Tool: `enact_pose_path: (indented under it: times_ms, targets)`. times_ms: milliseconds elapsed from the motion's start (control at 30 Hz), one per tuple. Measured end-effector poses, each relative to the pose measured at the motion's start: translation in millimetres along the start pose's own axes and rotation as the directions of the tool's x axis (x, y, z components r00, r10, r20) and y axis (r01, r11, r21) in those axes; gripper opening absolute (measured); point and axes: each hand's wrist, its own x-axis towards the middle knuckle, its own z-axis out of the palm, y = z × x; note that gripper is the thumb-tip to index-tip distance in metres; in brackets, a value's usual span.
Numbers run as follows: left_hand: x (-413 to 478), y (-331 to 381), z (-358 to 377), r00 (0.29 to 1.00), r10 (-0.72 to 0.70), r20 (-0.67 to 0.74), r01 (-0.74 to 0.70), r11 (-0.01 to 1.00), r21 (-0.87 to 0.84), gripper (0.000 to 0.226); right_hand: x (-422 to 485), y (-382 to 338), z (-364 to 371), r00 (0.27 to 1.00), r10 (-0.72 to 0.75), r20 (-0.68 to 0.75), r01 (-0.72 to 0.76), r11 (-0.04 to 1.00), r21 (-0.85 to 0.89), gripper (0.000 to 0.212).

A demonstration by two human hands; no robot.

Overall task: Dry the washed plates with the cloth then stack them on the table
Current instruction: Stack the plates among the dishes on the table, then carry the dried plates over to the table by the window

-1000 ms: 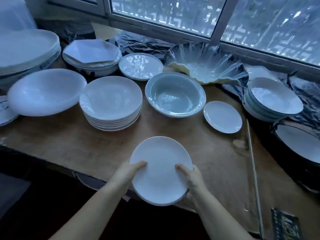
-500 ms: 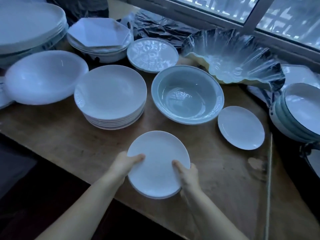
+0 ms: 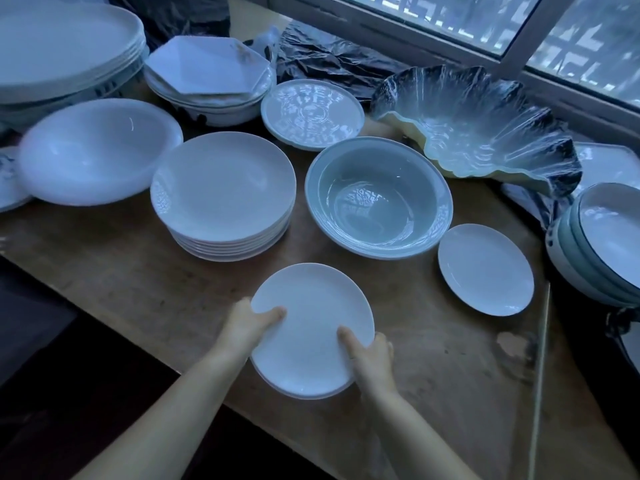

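A round, smooth white plate [image 3: 311, 330] sits low over the near part of the worn wooden bench [image 3: 121, 278]; whether it touches the wood cannot be told. Both hands grip its rim: the left hand [image 3: 247, 323] and right hand [image 3: 370, 355] each have a thumb on the top face and fingers curled beneath. Beyond it stand a glossy plate stack [image 3: 225, 188] and a deep ribbed bowl [image 3: 377, 199]. A second ago the plate overhung the bench's near edge; the grip is unchanged.

Dim bluish window [image 3: 485, 22] light; blurred, warped edges.
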Motion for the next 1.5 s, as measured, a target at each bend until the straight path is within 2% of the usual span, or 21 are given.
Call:
enact_pose_path:
  times_ms: [100, 167, 233, 300, 367, 433, 567, 700, 800, 900, 967, 1067, 1233, 1367, 1500]
  targets:
    - [-2.6, -0.9, -7.6, 0.985, 0.144, -0.092, -0.108, 0.943, 0.315, 0.050, -5.1, -9.4, -10.2, 0.978, -0.186, -0.091, 0.163, 0.964, -0.210, 0.068]
    - [-8.3, -0.4, -17.8, 0.968, 0.218, -0.127, -0.159, 0.918, 0.363, 0.059, -9.7, -19.9, -15.8, 0.916, -0.388, -0.097, 0.336, 0.878, -0.340, 0.068]
    - [-17.1, -0.7, -31.6, 0.942, 0.286, -0.177, -0.197, 0.895, 0.401, 0.056, -14.9, -34.4, -14.5, 0.802, -0.595, -0.041, 0.509, 0.718, -0.474, 0.059]
    - [-29.5, -3.0, -49.0, 0.907, 0.350, -0.233, -0.203, 0.850, 0.486, 0.050, -25.1, -52.2, -6.0, 0.669, -0.740, 0.072, 0.642, 0.526, -0.558, 0.048]
    - [-46.3, -7.8, -69.5, 0.873, 0.399, -0.280, -0.183, 0.801, 0.570, 0.046, -39.1, -68.1, 8.6, 0.540, -0.819, 0.194, 0.735, 0.347, -0.583, 0.039]
    - [-66.5, -18.8, -93.6, 0.849, 0.415, -0.327, -0.155, 0.787, 0.597, 0.041, -58.2, -81.3, 27.2, 0.438, -0.838, 0.326, 0.789, 0.185, -0.585, 0.033]
    - [-121.0, -54.8, -146.8, 0.755, 0.483, -0.444, -0.085, 0.743, 0.664, 0.026, -109.8, -95.0, 74.5, 0.273, -0.749, 0.604, 0.846, -0.112, -0.522, 0.030]
    - [-191.2, -110.1, -203.2, 0.688, 0.467, -0.555, 0.104, 0.694, 0.712, 0.019, -187.4, -93.0, 127.6, 0.077, -0.651, 0.755, 0.851, -0.353, -0.390, 0.029]
    - [-250.5, -168.4, -241.4, 0.639, 0.390, -0.663, 0.251, 0.709, 0.659, 0.020, -258.7, -74.4, 166.2, -0.091, -0.564, 0.821, 0.831, -0.497, -0.249, 0.029]
    - [-321.8, -236.4, -274.6, 0.599, 0.208, -0.773, 0.405, 0.754, 0.517, 0.021, -343.2, -41.8, 202.5, -0.225, -0.484, 0.846, 0.806, -0.580, -0.118, 0.029]
    - [-375.2, -286.5, -293.1, 0.524, 0.126, -0.842, 0.482, 0.772, 0.415, 0.023, -403.5, -11.4, 224.8, -0.297, -0.398, 0.868, 0.761, -0.648, -0.037, 0.030]
    - [-460.4, -359.8, -314.7, 0.430, 0.055, -0.901, 0.535, 0.789, 0.303, 0.026, -496.1, 41.2, 255.3, -0.405, -0.280, 0.870, 0.688, -0.720, 0.088, 0.030]
    - [-591.6, -466.0, -330.6, 0.242, -0.065, -0.968, 0.648, 0.754, 0.111, 0.041, -642.1, 137.2, 293.7, -0.564, -0.060, 0.824, 0.532, -0.789, 0.307, 0.031]
    - [-676.0, -525.6, -328.4, 0.089, -0.193, -0.977, 0.689, 0.721, -0.080, 0.044, -740.7, 208.3, 310.6, -0.658, 0.113, 0.744, 0.394, -0.791, 0.468, 0.030]
    - [-734.4, -580.8, -321.1, -0.068, -0.332, -0.941, 0.747, 0.608, -0.268, 0.037, -819.4, 269.3, 321.4, -0.749, 0.228, 0.623, 0.274, -0.749, 0.604, 0.028]
